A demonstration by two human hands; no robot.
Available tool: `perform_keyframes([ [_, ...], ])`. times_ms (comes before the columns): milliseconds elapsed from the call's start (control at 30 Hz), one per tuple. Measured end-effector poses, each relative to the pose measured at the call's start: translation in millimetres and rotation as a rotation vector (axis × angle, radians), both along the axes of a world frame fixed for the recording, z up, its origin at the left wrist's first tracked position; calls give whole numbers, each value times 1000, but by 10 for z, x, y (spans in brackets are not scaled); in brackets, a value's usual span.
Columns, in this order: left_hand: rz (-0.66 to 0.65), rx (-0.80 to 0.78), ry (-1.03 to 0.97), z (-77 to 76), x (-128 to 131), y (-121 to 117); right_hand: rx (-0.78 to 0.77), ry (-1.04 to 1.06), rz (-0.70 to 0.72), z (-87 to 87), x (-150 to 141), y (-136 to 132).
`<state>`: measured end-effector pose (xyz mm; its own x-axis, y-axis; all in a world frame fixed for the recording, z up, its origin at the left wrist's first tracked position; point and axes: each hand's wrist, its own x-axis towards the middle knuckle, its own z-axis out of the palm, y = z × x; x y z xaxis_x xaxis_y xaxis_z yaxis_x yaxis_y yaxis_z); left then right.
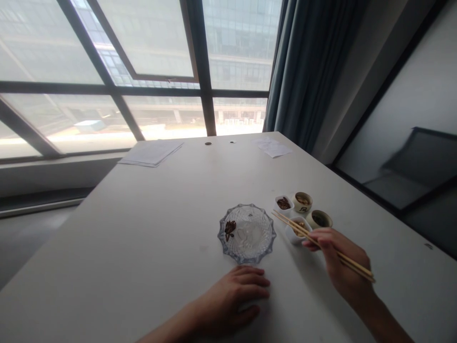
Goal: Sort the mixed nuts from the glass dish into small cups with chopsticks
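My right hand (344,262) grips a pair of wooden chopsticks (350,261), whose tips point left over the small containers. Beneath the chopsticks stands a white cup (293,236) with light brown pieces in it. Behind it, another white cup (276,208) holds dark brown pieces. Two round cream cups, one (303,208) farther back and one (329,224) nearer my hand, also have something inside. A scalloped clear glass plate (247,257) bears a small pile of dark brown pieces (230,229) on its left side. My left hand (243,295) rests on the table just in front of the plate, fingers spread.
The white table (150,228) reaches to the window. Stacked paper sheets (153,152) lie at its far left and more paper (273,146) at the far right. Two small round spots show near the far edge. A dark curtain (303,71) hangs behind the right corner.
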<state>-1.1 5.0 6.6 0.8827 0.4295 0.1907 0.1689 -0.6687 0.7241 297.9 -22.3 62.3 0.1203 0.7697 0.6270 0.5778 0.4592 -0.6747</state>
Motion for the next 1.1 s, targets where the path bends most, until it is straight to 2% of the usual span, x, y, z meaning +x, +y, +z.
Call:
perform_keyframes([
  [200, 6, 42, -78, 39, 17, -82, 3, 14, 45, -32, -11, 122],
  [267, 95, 73, -153, 61, 5, -108, 3, 24, 55, -53, -13, 137],
  [300, 197, 77, -198, 70, -10, -95, 5, 31, 59, -60, -9, 139],
  [333, 353, 73, -249, 78, -32, -59, 7, 39, 65, -62, -1, 139],
  [367, 556, 39, -293, 84, -60, 2, 7, 43, 72, -60, 11, 138],
  [433, 940, -105, -226, 86, -125, 183, 4, 40, 82, -48, 42, 137],
  [500, 1060, -165, -180, 75, -180, 385, 4, 41, 80, -38, 72, 138],
  [567, 1092, -233, -148, 57, -209, 535, 4, 66, 77, -43, 84, 139],
  [667, 1088, -331, -131, 41, -224, 596, -11, 118, 88, -85, 48, 130],
  [767, 1127, -395, -141, 56, -295, 516, -84, 159, 158, -152, -28, 133],
  [900, 1225, -419, -170, 91, -512, 362, -169, 193, 283, -246, -109, 245],
  [1100, 1309, -427, -249, 115, -704, 186, -181, 106, 329, -246, -183, 521],
])
